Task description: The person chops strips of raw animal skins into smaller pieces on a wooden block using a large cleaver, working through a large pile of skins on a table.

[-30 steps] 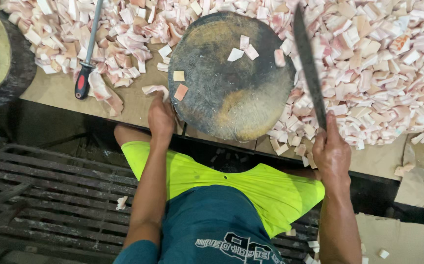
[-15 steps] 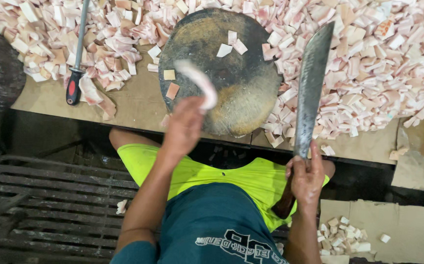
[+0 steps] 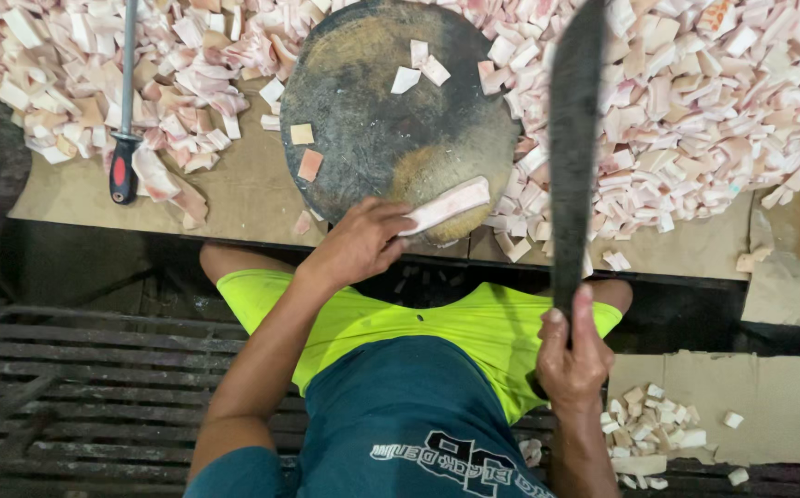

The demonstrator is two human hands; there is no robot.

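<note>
While the left hand (image 3: pixel 356 247) pins a meat strip (image 3: pixel 446 205) at the chopping block's (image 3: pixel 372 138) near edge, its fingers risk a cut from the raised cleaver (image 3: pixel 573 138) gripped by the right hand (image 3: pixel 573 361).

brown cardboard-covered table (image 3: pixel 243 198) | dark slatted wooden bench (image 3: pixel 77 397) | dim floor

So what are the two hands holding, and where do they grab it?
The left hand holds a pale meat strip by its near end, on the round chopping block. The right hand holds a big cleaver by its handle.
</note>
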